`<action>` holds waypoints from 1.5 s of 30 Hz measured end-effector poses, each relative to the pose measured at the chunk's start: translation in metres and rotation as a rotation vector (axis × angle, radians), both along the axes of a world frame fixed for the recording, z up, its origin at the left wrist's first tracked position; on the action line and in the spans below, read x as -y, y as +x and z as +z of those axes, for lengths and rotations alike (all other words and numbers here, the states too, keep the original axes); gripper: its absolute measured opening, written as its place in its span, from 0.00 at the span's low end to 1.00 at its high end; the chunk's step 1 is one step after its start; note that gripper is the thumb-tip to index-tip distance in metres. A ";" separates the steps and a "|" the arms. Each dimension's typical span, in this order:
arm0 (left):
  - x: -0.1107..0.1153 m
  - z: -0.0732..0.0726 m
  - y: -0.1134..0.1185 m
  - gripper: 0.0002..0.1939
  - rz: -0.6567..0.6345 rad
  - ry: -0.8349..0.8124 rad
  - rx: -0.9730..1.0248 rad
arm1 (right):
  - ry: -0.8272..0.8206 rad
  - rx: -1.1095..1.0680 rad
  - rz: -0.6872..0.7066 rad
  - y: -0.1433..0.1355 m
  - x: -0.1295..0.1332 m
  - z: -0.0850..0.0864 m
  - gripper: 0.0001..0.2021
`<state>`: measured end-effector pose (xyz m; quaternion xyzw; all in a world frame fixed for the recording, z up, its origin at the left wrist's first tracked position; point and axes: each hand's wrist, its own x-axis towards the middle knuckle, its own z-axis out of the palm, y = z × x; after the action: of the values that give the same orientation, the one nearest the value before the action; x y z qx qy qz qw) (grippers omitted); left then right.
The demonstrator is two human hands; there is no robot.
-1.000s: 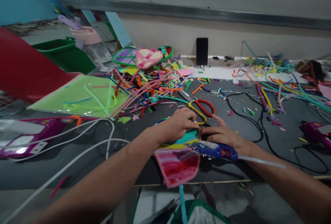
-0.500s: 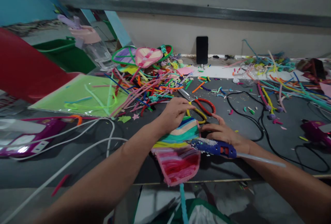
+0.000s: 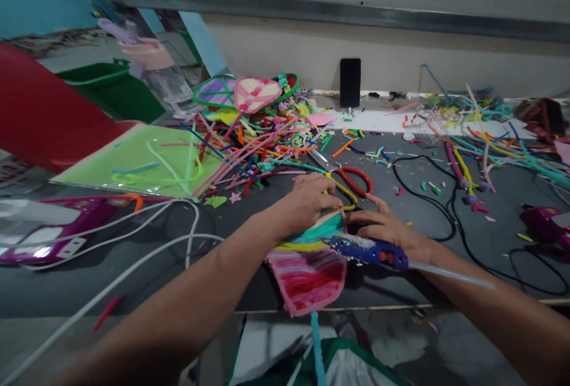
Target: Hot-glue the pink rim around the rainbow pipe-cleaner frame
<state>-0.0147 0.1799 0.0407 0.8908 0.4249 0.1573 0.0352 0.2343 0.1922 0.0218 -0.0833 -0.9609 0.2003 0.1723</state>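
Observation:
A striped pipe-cleaner piece (image 3: 314, 282), pink and red at its near end, yellow, teal and cream farther up, lies at the table's front edge with a light-blue stem hanging down. My left hand (image 3: 312, 202) has its fingers curled down on the far end of this piece, covering part of it. My right hand (image 3: 389, 233) holds a blue glue gun (image 3: 371, 252), nozzle pointing left over the piece, while its fingertips reach to the piece's right edge. A clear glue stick (image 3: 449, 275) sticks out from the gun's back. Just beyond the hands lie scissors (image 3: 356, 181) with red and yellow handles.
Loose pipe cleaners (image 3: 249, 148) heap behind my left hand, beside a green plastic packet (image 3: 133, 160). A phone (image 3: 350, 83) leans on the wall. White cables (image 3: 146, 255) cross at left, a black cord (image 3: 452, 208) at right. A clear bottle (image 3: 164, 77) stands back left.
My left hand has shifted slightly right and down, its fingers curling more over the piece's far end. My right hand and the glue gun hardly moved. The view tilted slightly.

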 end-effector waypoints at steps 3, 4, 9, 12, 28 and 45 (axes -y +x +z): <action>-0.001 -0.002 0.000 0.12 -0.008 -0.002 0.002 | 0.008 0.009 -0.001 0.000 0.000 0.000 0.11; -0.001 -0.002 0.000 0.12 -0.011 -0.002 0.001 | 0.011 0.005 -0.002 0.000 -0.001 -0.001 0.11; 0.000 -0.001 0.000 0.13 -0.016 0.006 -0.021 | 0.016 -0.019 0.001 0.000 -0.002 -0.003 0.11; 0.000 -0.001 0.001 0.12 -0.005 0.013 -0.019 | 0.013 -0.027 0.015 0.000 -0.003 -0.003 0.11; -0.003 -0.005 0.004 0.11 0.021 -0.073 0.040 | 0.015 -0.016 0.061 0.001 -0.004 -0.001 0.14; -0.011 -0.010 0.001 0.20 -0.012 -0.127 0.107 | 0.035 0.043 0.056 0.004 -0.009 -0.006 0.13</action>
<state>-0.0134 0.1905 0.0303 0.8796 0.4263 0.1771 0.1152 0.2385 0.2008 0.0154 -0.0579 -0.9696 0.1866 0.1473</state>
